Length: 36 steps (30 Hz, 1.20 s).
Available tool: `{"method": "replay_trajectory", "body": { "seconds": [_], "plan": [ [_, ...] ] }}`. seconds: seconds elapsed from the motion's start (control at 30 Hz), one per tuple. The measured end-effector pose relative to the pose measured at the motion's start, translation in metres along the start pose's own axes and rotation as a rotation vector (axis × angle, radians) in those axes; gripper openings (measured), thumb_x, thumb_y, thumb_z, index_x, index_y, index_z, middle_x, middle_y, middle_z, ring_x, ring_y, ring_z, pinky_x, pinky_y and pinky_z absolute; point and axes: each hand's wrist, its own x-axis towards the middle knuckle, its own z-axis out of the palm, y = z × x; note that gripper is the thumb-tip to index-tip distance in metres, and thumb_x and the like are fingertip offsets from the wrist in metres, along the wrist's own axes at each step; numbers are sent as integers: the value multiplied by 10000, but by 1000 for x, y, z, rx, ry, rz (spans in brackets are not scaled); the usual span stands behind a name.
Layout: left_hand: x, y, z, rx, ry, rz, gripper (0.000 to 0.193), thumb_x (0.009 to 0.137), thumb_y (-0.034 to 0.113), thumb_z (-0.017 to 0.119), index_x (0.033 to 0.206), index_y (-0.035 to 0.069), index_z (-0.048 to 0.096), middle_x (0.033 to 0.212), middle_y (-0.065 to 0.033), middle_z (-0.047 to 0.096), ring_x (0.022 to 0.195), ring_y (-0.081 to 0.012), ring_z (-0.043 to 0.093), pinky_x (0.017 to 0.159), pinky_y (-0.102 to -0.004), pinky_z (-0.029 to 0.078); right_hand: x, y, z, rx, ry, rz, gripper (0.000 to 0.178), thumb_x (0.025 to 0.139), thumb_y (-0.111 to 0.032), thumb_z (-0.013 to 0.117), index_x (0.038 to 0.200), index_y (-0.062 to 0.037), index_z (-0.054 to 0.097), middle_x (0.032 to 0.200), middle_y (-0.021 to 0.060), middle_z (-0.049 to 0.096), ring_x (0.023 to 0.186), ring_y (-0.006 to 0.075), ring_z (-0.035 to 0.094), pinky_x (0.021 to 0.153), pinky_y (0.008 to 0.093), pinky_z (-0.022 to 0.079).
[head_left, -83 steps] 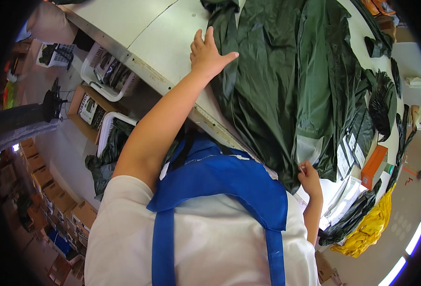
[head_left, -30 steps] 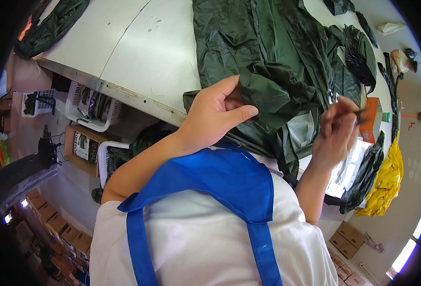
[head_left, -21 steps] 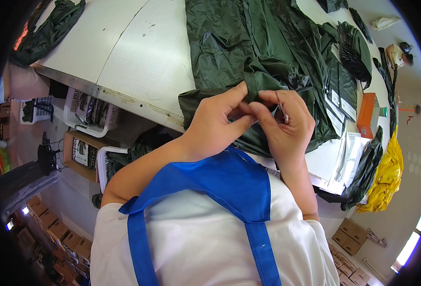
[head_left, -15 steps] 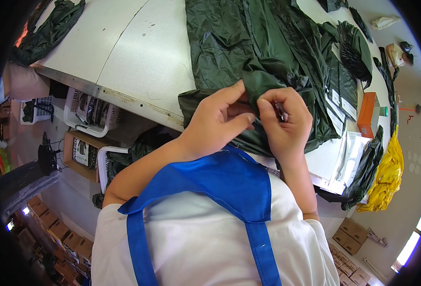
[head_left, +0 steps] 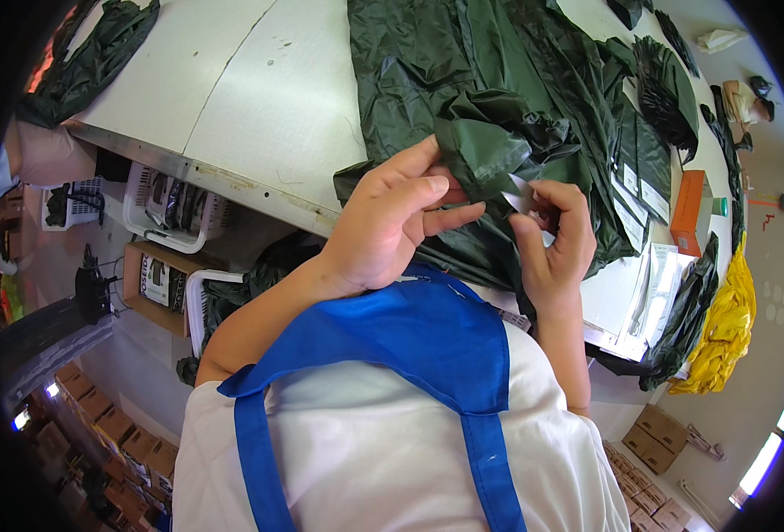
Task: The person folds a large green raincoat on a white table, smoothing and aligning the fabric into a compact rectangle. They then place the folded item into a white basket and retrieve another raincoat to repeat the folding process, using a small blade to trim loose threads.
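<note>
A dark green, shiny garment [head_left: 410, 93], like rainwear, lies crumpled over the table edge in front of me. My left hand [head_left: 396, 208] holds a raised fold of it by the fingertips, with thumb and lower fingers partly spread. In my right hand [head_left: 556, 232] is a pair of small thread snips [head_left: 518, 195], its two pointed metal blades apart and directed at the fold. The blades are close to the cloth; I cannot tell whether they touch it. Most of the snips' grip is hidden by my fingers.
An orange box [head_left: 691, 213] and folded green pieces with white labels [head_left: 627, 199] lie to the right. Yellow cloth [head_left: 725, 324] hangs beyond the table. Under its left edge are a white basket [head_left: 166, 235] and a cardboard box [head_left: 157, 288]. Another person's arm [head_left: 55, 155] shows far left.
My right hand has moved slightly right and down, off the cloth, and the snips' blades now show. My left hand has turned, and the fold faces me more openly.
</note>
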Motion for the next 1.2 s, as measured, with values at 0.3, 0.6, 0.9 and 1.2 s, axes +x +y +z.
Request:
{"method": "replay_trajectory", "body": {
  "seconds": [0.3, 0.6, 0.9, 1.2],
  "plan": [
    [1, -4, 1, -10, -34, -11, 477, 935, 82, 376, 1406, 15, 338, 1301, -99, 516, 1157, -170, 530, 987, -331, 447, -3, -2, 9, 7, 107, -36, 318, 664, -24, 810, 925, 17, 633, 831, 99, 623, 696, 164, 585, 596, 258, 501],
    [-1, 3, -9, 55, 103, -10, 519, 801, 157, 742, 1195, 17, 434, 1075, -57, 570, 985, -115, 548, 887, -272, 451, 5, 41, 6, 917, 99, 818, 244, 913, -254, 619, 900, -14, 576, 710, -29, 484, 559, 50, 374, 541, 181, 305],
    [-9, 21, 1, 1346, -278, 547, 452, 710, -31, 683, 1134, 91, 586, 931, -111, 579, 799, -235, 611, 718, -318, 496, 4, 35, 39, 650, -43, 607, 226, 682, 96, 587, 852, -39, 522, 792, -21, 552, 759, 75, 512, 696, 212, 399],
    [-17, 79, -64, 1716, 721, 221, 194, 784, 23, 538, 943, 1, 646, 936, -220, 610, 836, -383, 606, 754, -410, 490, 19, -10, 33, 581, -557, 176, 167, 734, -45, 736, 837, -54, 605, 1113, 71, 639, 676, 54, 462, 586, 222, 384]
  ]
}}
